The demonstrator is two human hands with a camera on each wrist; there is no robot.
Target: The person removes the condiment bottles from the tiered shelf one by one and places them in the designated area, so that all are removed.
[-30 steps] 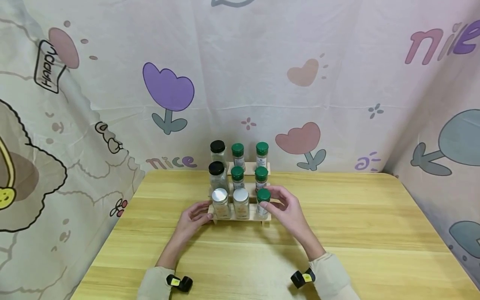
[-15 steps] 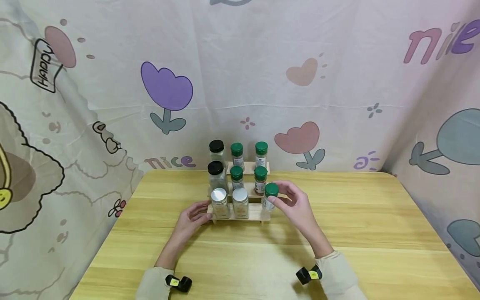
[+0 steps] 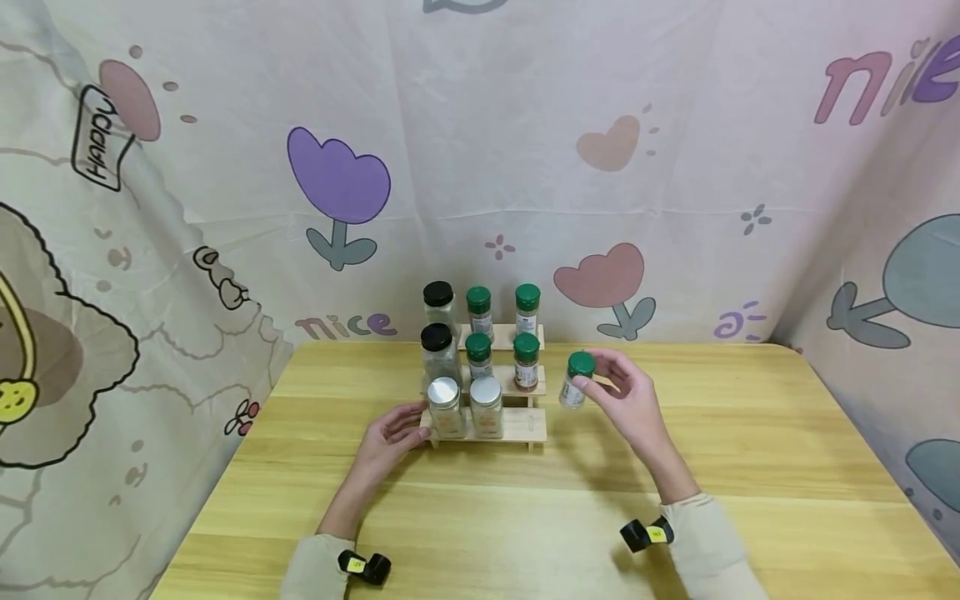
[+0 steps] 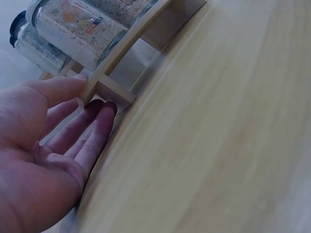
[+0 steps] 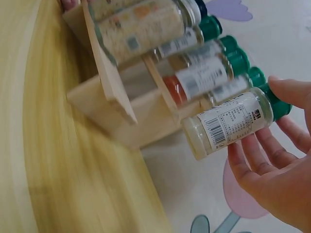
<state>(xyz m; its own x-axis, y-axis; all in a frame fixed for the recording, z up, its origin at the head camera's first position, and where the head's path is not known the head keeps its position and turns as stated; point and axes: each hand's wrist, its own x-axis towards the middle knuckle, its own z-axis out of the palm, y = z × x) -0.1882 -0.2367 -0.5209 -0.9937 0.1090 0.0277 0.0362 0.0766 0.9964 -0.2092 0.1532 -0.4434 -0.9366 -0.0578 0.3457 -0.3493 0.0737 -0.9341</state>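
Note:
A tiered wooden spice rack (image 3: 525, 427) stands on the table with spice jars on its steps. My left hand (image 3: 389, 440) holds the left end of its lowest step; the left wrist view shows the thumb on the board's edge and the fingertips below it. My right hand (image 3: 628, 402) grips a green-capped spice jar (image 3: 573, 392) by its cap, to the right of the rack and off it. In the right wrist view this jar (image 5: 228, 121) is tilted, with pale contents and a white barcode label. Two silver-lidded jars (image 3: 487, 410) stand on the lowest step, its right end bare.
Black-lidded jars (image 3: 441, 357) stand at the left of the two upper steps, green-capped jars (image 3: 527, 367) beside them. The wooden table (image 3: 750, 467) ends at a printed cloth (image 3: 480, 150) behind the rack.
My right hand has lifted the green-capped spice jar off the right end of the lowest step and carried it to the right. My left hand has stayed at the rack.

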